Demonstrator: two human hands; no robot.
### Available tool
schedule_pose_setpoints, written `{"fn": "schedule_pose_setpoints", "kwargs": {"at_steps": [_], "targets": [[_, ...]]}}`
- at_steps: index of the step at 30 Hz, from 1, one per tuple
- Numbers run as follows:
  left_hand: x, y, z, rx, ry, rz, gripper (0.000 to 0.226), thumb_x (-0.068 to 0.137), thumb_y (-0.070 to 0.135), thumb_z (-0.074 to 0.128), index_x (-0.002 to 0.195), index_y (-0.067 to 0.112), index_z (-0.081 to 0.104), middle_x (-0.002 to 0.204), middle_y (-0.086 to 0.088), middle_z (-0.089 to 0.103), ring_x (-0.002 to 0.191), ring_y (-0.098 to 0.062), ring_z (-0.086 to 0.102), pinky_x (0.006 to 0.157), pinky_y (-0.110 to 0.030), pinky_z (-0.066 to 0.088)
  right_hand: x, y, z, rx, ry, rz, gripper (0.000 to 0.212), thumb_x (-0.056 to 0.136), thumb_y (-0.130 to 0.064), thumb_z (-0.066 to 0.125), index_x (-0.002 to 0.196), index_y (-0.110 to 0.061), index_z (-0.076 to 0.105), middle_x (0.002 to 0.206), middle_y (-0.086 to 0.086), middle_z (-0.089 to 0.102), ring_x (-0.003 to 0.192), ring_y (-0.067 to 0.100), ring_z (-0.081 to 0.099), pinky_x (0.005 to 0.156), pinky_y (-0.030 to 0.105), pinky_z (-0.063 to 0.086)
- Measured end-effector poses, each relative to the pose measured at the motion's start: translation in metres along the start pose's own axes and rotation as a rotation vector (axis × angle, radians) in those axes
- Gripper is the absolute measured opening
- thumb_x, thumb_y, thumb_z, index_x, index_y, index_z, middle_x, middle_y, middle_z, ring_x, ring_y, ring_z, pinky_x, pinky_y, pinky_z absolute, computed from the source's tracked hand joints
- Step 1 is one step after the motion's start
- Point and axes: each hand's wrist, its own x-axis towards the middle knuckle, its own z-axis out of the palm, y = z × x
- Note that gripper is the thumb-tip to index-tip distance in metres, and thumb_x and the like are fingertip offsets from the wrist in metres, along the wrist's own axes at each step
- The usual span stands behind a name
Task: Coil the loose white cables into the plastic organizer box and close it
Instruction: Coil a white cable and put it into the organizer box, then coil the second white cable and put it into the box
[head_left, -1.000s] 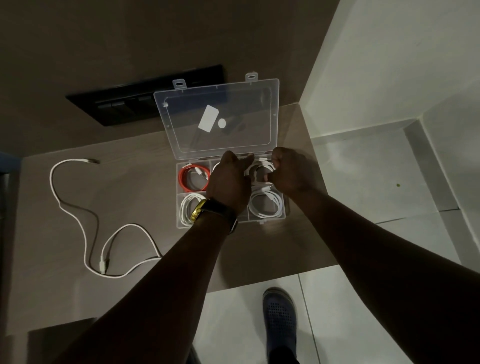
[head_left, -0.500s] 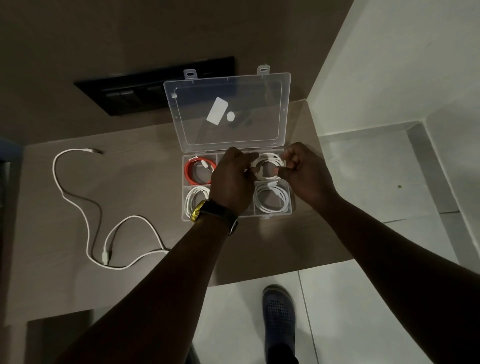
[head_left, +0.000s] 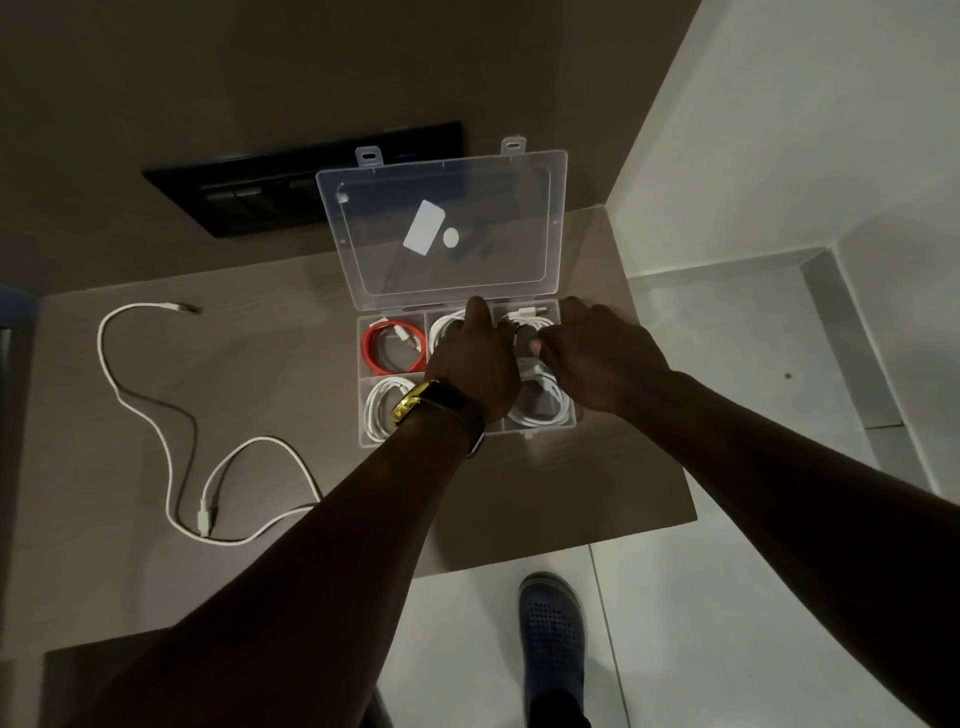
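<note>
Looking down from my head camera, I see a clear plastic organizer box (head_left: 363, 410) sitting on a brown wooden tabletop (head_left: 260, 395), toward its far right part, with its transparent hinged lid (head_left: 441, 228) standing open at the far side. The box is divided into compartments. The far left one holds a coiled red cable (head_left: 390, 345), the near left one a coiled white cable (head_left: 384, 410), and the near right one another white coil (head_left: 543, 402). My left hand (head_left: 475, 364) reaches over the middle of the box, fingers bent down onto a white coil in the far middle compartment; it wears a gold watch on a dark strap (head_left: 415, 408). My right hand (head_left: 597, 358) is over the right side of the box, its fingers curled and pinching the white cable (head_left: 524, 319) in the far right compartment. Both hands press close together, almost touching. Well apart on the left of the table, a long loose white cable (head_left: 130, 400) lies uncoiled in wandering loops. A black switch panel (head_left: 249, 192) is on the wall beyond. Below the near table edge, a dark blue perforated shoe (head_left: 550, 634) rests on pale floor tiles.
</note>
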Motion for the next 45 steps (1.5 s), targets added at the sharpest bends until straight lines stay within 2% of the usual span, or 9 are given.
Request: {"fn": "schedule_pose_setpoints", "kwargs": {"at_steps": [10, 17, 20, 24, 29, 35, 39, 42, 45], "targets": [[-0.01, -0.01, 0.0, -0.171, 0.216, -0.009, 0.029, 0.088, 0.007, 0.056, 0.112, 0.014, 0.071, 0.104, -0.013, 0.055, 0.085, -0.029, 0.06, 0.071, -0.029, 0.044, -0.018, 0.003, 0.005, 0.13, 0.317, -0.001, 0.023, 0.097, -0.028, 0.052, 0.101, -0.015, 0.07, 0.094, 0.008, 0.06, 0.08, 0.031, 0.062, 0.063, 0.028, 0.035], [-0.032, -0.01, -0.003, -0.297, 0.344, -0.028, 0.028, 0.086, -0.002, 0.058, 0.11, 0.006, 0.071, 0.106, -0.014, 0.06, 0.088, -0.027, 0.061, 0.073, -0.027, 0.047, -0.02, 0.001, 0.006, 0.264, 0.327, 0.026, 0.031, 0.097, -0.026, 0.054, 0.126, -0.019, 0.064, 0.111, 0.007, 0.067, 0.096, 0.029, 0.066, 0.078, 0.03, 0.047], [-0.056, -0.019, -0.007, -0.355, 0.419, -0.081, 0.024, 0.088, 0.002, 0.061, 0.108, 0.009, 0.072, 0.105, -0.01, 0.062, 0.08, -0.014, 0.055, 0.072, -0.011, 0.042, -0.023, -0.005, 0.0, 0.33, 0.387, 0.064, 0.033, 0.098, -0.028, 0.054, 0.129, -0.017, 0.061, 0.108, 0.007, 0.068, 0.093, 0.026, 0.066, 0.08, 0.027, 0.045], [-0.128, -0.059, -0.013, -0.316, 0.483, -0.263, 0.02, 0.087, 0.0, 0.062, 0.103, 0.008, 0.071, 0.097, -0.011, 0.066, 0.082, -0.023, 0.062, 0.073, -0.033, 0.051, -0.043, -0.037, -0.012, 0.444, 0.471, -0.017, 0.027, 0.096, -0.021, 0.058, 0.122, -0.013, 0.065, 0.1, 0.005, 0.069, 0.085, 0.012, 0.059, 0.075, 0.014, 0.034], [-0.227, -0.112, -0.011, -0.249, 0.393, -0.55, 0.021, 0.085, -0.002, 0.065, 0.099, 0.011, 0.071, 0.091, -0.004, 0.066, 0.079, -0.026, 0.064, 0.07, -0.028, 0.042, -0.078, -0.095, -0.003, 0.516, 0.354, -0.177, 0.019, 0.094, -0.021, 0.058, 0.108, -0.016, 0.07, 0.092, 0.0, 0.069, 0.079, 0.018, 0.063, 0.07, 0.032, 0.052], [-0.251, -0.134, -0.011, -0.332, 0.421, -0.624, 0.013, 0.088, 0.004, 0.064, 0.096, 0.01, 0.072, 0.094, -0.007, 0.07, 0.085, -0.026, 0.065, 0.075, -0.038, 0.052, -0.086, -0.164, 0.043, 0.422, -0.015, -0.248, 0.015, 0.088, -0.026, 0.054, 0.094, -0.022, 0.067, 0.091, -0.002, 0.065, 0.09, 0.024, 0.064, 0.075, 0.04, 0.051], [-0.246, -0.142, -0.014, -0.409, 0.504, -0.633, 0.018, 0.086, 0.001, 0.063, 0.097, 0.012, 0.072, 0.097, -0.006, 0.071, 0.087, -0.024, 0.066, 0.077, -0.036, 0.053, -0.081, -0.189, 0.073, 0.235, -0.17, -0.286, 0.022, 0.087, -0.037, 0.059, 0.105, -0.025, 0.062, 0.109, -0.004, 0.057, 0.11, 0.024, 0.051, 0.087, 0.043, 0.05], [-0.243, -0.159, -0.022, -0.438, 0.544, -0.665, 0.021, 0.085, 0.0, 0.062, 0.098, 0.014, 0.072, 0.099, -0.005, 0.071, 0.088, -0.023, 0.066, 0.078, -0.03, 0.049, -0.074, -0.193, 0.077, 0.176, -0.168, -0.291, 0.013, 0.088, -0.025, 0.054, 0.099, -0.024, 0.061, 0.104, -0.003, 0.059, 0.109, 0.025, 0.052, 0.09, 0.041, 0.047], [-0.24, -0.182, -0.035, -0.442, 0.585, -0.711, 0.02, 0.084, 0.003, 0.062, 0.095, 0.016, 0.072, 0.097, -0.004, 0.071, 0.087, -0.021, 0.065, 0.076, -0.026, 0.045, -0.074, -0.195, 0.068, 0.289, -0.042, -0.246, 0.007, 0.079, -0.015, 0.064, 0.085, -0.02, 0.063, 0.085, -0.001, 0.064, 0.088, 0.024, 0.06, 0.075, 0.032, 0.042]]}}
